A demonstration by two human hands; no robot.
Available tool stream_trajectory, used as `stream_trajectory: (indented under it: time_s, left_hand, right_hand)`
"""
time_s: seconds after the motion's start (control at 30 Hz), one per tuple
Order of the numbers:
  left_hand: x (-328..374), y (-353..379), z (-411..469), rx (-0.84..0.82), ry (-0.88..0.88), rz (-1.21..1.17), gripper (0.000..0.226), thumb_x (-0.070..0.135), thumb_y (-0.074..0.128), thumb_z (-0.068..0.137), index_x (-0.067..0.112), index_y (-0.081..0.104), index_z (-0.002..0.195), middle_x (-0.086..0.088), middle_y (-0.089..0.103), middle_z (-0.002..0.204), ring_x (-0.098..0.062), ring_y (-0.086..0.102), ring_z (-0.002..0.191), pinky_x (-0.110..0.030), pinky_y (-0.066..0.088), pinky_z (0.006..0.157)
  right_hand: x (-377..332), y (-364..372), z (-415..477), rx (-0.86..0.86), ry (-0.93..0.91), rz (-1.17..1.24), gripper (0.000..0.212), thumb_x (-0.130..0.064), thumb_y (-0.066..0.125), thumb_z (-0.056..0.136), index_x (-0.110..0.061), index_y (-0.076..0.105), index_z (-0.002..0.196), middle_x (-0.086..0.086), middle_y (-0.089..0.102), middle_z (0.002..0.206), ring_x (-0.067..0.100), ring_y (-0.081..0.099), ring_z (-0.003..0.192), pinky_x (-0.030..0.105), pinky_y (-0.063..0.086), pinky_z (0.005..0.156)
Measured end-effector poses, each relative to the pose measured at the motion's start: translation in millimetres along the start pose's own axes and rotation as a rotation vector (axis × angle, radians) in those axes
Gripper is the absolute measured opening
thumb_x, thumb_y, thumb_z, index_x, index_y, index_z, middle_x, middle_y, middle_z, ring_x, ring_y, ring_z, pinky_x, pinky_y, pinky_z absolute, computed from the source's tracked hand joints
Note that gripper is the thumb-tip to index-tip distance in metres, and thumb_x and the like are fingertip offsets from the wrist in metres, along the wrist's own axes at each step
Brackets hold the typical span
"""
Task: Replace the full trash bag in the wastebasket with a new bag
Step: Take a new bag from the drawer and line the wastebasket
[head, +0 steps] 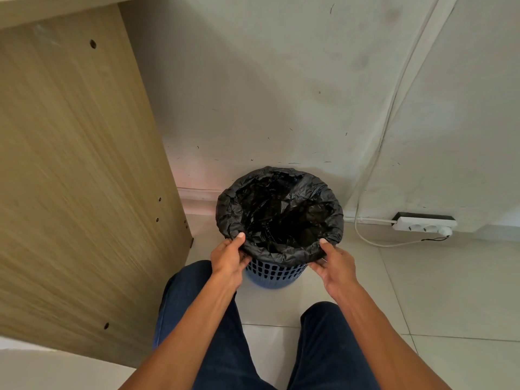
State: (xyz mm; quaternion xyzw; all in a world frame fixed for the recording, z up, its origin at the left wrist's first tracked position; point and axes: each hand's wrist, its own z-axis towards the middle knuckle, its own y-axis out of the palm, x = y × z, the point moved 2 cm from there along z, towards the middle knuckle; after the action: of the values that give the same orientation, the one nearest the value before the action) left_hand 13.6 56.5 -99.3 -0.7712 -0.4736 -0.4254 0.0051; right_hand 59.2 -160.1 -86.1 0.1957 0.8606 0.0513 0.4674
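The blue wastebasket (274, 273) stands on the tiled floor (450, 291) close to the far wall, between a wooden panel (78, 164) on the left and a white power strip (423, 223) on the right. A black trash bag (281, 212) lines it. The mouth of the bag is turned outward over the whole rim, and only the lower part of the basket's lattice shows on the near side.

Both hands are on the near edge of this bag. The left hand (228, 260) pinches the folded edge at the near-left of the rim, with the thumb on top and the fingers curled below. The right hand (334, 263) does the same at the near-right. So both hands are closed on the plastic, not released.

Inside, the bag looks dark and crumpled, and I see no rubbish in it, though the bottom is too dark to be sure. No second bag shows anywhere in the view. My judgement is that this is the new bag, and that the task is near its end — the full bag seems to be already out and what is left is to pull the fold down evenly on the near side and let go. If instead this is the old bag, then the removal is only starting; the picture alone cannot settle it.

The person's legs in dark jeans (219, 333) are at the near edge, just beside the basket.
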Motion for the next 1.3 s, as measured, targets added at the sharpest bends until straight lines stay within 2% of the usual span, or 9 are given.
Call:
stream_trajectory:
  time_s: [0.07, 0.13, 0.2, 0.3, 0.47, 0.67, 0.83, 1.13, 1.3]
  left_hand:
    - [-1.9, 2.3, -2.2, 0.031, -0.006, 0.002, 0.011, 0.007, 0.068, 0.092, 0.005, 0.062, 0.102, -0.015, 0.069, 0.112, -0.025, 0.066, 0.102, -0.035, 0.056, 0.073]
    - [-6.7, 5.4, -3.7, 0.034, -0.014, -0.039, 0.006, 0.007, 0.065, 0.095, 0.006, 0.06, 0.098, -0.016, 0.067, 0.112, -0.025, 0.065, 0.099, -0.035, 0.055, 0.074]
    - [-13.1, 10.0, -8.7, -0.002, -0.003, -0.091, 0.002, 0.006, 0.06, 0.097, 0.006, 0.059, 0.099, -0.017, 0.065, 0.116, -0.027, 0.064, 0.102, -0.038, 0.055, 0.079]
    - [-24.8, 12.1, -13.4, -0.039, 0.025, -0.137, 0.017, 0.007, 0.056, 0.1, 0.002, 0.056, 0.116, -0.02, 0.063, 0.125, -0.031, 0.061, 0.116, -0.043, 0.052, 0.09]
    - [-33.0, 9.9, -15.2, -0.052, 0.018, -0.176, 0.019, 0.006, 0.056, 0.099, 0.004, 0.055, 0.118, -0.02, 0.062, 0.126, -0.03, 0.061, 0.115, -0.039, 0.056, 0.081]
    - [-27.9, 6.3, -11.6, 0.016, 0.052, -0.073, 0.036, 0.009, 0.064, 0.093, 0.005, 0.053, 0.127, -0.015, 0.065, 0.121, -0.025, 0.064, 0.105, -0.039, 0.057, 0.08]
    - [-16.6, -1.0, -2.4, 0.043, 0.087, -0.095, 0.039, 0.019, 0.066, 0.096, 0.005, 0.053, 0.13, -0.013, 0.064, 0.123, -0.027, 0.063, 0.113, -0.048, 0.054, 0.097]
    - [-13.3, -4.0, 3.3, 0.04, 0.114, -0.146, 0.022, 0.025, 0.044, 0.107, 0.014, 0.055, 0.122, -0.008, 0.059, 0.128, -0.025, 0.057, 0.115, -0.044, 0.049, 0.1]
    - [-7.9, -12.3, 10.9, 0.058, 0.114, -0.117, 0.029, 0.02, 0.045, 0.106, 0.003, 0.053, 0.128, -0.013, 0.06, 0.126, -0.026, 0.059, 0.111, -0.04, 0.053, 0.086]
  right_hand:
    - [10.2, 2.3, -9.8, 0.105, 0.013, -0.016, 0.055, -0.019, 0.069, 0.093, -0.005, 0.039, 0.137, 0.017, 0.056, 0.126, 0.03, 0.063, 0.107, 0.047, 0.059, 0.083]
    - [25.3, 8.0, -21.5, 0.158, 0.057, -0.066, 0.069, -0.026, 0.074, 0.089, -0.019, 0.026, 0.138, 0.01, 0.046, 0.121, 0.028, 0.058, 0.108, 0.05, 0.059, 0.085]
    - [38.7, 23.0, -32.3, 0.084, 0.105, -0.014, 0.056, -0.024, 0.073, 0.09, -0.014, 0.034, 0.128, 0.011, 0.051, 0.112, 0.028, 0.06, 0.1, 0.049, 0.061, 0.078]
    - [45.7, 40.1, -32.6, 0.047, 0.052, 0.081, 0.032, -0.012, 0.065, 0.095, -0.001, 0.05, 0.121, 0.021, 0.063, 0.113, 0.032, 0.068, 0.09, 0.04, 0.062, 0.062]
    - [42.2, 38.3, -23.0, 0.089, -0.005, 0.158, 0.007, -0.002, 0.058, 0.095, -0.002, 0.053, 0.1, 0.026, 0.065, 0.111, 0.031, 0.067, 0.09, 0.041, 0.059, 0.072]
    - [38.4, 33.4, -15.1, 0.04, 0.002, 0.199, 0.015, 0.002, 0.052, 0.093, -0.002, 0.058, 0.107, 0.021, 0.066, 0.116, 0.036, 0.067, 0.103, 0.038, 0.06, 0.063]
    - [29.9, 27.7, -7.3, -0.002, -0.005, 0.145, 0.02, 0.002, 0.048, 0.093, -0.004, 0.059, 0.109, 0.019, 0.068, 0.113, 0.036, 0.067, 0.106, 0.043, 0.061, 0.068]
    - [24.2, 24.0, -5.0, -0.013, -0.02, 0.101, 0.024, 0.001, 0.048, 0.094, -0.003, 0.059, 0.114, 0.019, 0.069, 0.114, 0.033, 0.069, 0.103, 0.04, 0.061, 0.065]
    - [17.9, 21.3, -5.0, -0.038, -0.013, 0.075, 0.018, 0.002, 0.048, 0.094, -0.007, 0.059, 0.106, 0.015, 0.069, 0.108, 0.03, 0.068, 0.101, 0.037, 0.06, 0.061]
